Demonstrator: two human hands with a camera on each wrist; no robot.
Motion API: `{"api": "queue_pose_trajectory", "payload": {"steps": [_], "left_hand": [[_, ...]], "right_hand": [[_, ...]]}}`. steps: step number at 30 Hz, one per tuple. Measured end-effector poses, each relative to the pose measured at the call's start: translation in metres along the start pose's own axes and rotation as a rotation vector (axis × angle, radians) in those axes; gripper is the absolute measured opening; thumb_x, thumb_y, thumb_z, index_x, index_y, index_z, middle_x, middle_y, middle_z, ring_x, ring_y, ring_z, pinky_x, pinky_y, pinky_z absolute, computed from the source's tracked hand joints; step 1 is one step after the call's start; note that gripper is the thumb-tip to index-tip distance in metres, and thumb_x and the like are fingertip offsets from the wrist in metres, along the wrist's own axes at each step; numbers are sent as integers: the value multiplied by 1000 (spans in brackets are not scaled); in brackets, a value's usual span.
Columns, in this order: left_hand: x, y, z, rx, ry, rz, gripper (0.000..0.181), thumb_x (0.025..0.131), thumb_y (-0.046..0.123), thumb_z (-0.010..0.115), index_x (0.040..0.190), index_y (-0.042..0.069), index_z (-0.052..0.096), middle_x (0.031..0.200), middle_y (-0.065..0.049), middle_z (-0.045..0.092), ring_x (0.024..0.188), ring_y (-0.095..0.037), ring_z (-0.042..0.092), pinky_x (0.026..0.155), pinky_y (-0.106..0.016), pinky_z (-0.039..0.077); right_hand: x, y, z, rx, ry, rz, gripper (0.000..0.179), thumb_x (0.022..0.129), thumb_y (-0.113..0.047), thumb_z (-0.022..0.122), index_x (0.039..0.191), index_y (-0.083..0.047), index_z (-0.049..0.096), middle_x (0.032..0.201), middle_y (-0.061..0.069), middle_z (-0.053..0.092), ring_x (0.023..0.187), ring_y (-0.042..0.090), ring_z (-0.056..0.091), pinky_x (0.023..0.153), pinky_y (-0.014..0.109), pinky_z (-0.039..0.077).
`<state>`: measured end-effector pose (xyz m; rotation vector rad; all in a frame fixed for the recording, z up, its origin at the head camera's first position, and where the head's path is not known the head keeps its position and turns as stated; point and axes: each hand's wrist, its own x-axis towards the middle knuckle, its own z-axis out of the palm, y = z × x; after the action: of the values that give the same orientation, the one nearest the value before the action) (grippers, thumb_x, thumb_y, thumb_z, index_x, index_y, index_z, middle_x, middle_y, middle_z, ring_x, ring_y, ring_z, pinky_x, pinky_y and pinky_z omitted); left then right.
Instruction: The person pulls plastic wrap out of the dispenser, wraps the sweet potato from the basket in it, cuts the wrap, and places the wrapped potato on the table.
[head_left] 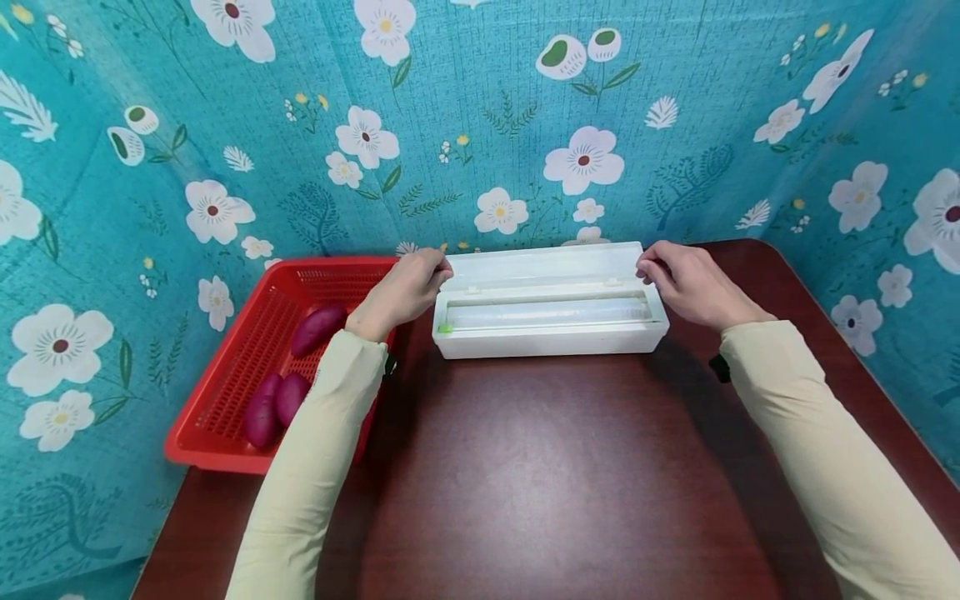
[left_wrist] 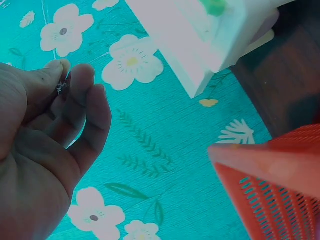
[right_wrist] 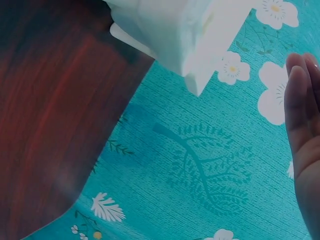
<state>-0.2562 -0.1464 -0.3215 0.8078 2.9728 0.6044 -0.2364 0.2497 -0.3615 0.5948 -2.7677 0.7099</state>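
Observation:
A white cling film dispenser (head_left: 551, 343) stands on the table with its lid (head_left: 547, 265) raised. Inside lies a clear roll of cling film (head_left: 551, 313), and a small green piece (head_left: 446, 328) sits at its left end. My left hand (head_left: 405, 292) is beside the lid's left corner, thumb and fingers pinching a crumpled bit of clear film (left_wrist: 61, 88). By the lid's right corner, my right hand (head_left: 693, 282) has thumb and forefinger pinched together, apparently on the film's other edge. The film between the hands is barely visible.
Left of the dispenser, a red plastic basket (head_left: 217, 392) holds several purple sweet potatoes (head_left: 318, 330), partly behind my left arm. The dark red-brown table (head_left: 555, 483) meets a blue flowered cloth (head_left: 465, 108) at the back and sides.

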Motion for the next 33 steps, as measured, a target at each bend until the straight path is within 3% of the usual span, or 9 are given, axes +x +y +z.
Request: {"api": "queue_pose_trajectory", "payload": {"steps": [5,12,20,33], "left_hand": [[1,5,-10,11,8,-11,16,96,14,57,106,2,61,97,-12,62,83,-23,54,75,-34,49],[3,8,-18,73,94,32,15,98,13,54,105,1,60,101,-14,62,90,-25,57,80,-36,51],[2,11,-28,70,161,64,17,97,13,55,109,0,58,106,-15,61,94,-25,58,84,-37,51],[0,18,-41,85,304,121,16,97,13,56,106,1,59,103,-14,61,89,-23,56,81,-35,52]], "right_hand": [[4,-5,-7,-2,22,4,13,98,-14,55,101,-3,61,88,13,67,75,21,59,67,36,49],[6,-14,-18,-2,59,28,18,99,-16,53,106,-1,61,91,16,64,78,25,58,70,41,49],[10,-20,-28,1,126,4,19,100,-13,50,107,1,59,95,18,64,82,27,58,74,44,47],[15,-32,-40,1,277,-8,24,101,-18,48,107,3,59,96,19,62,78,23,51,69,29,35]]}}
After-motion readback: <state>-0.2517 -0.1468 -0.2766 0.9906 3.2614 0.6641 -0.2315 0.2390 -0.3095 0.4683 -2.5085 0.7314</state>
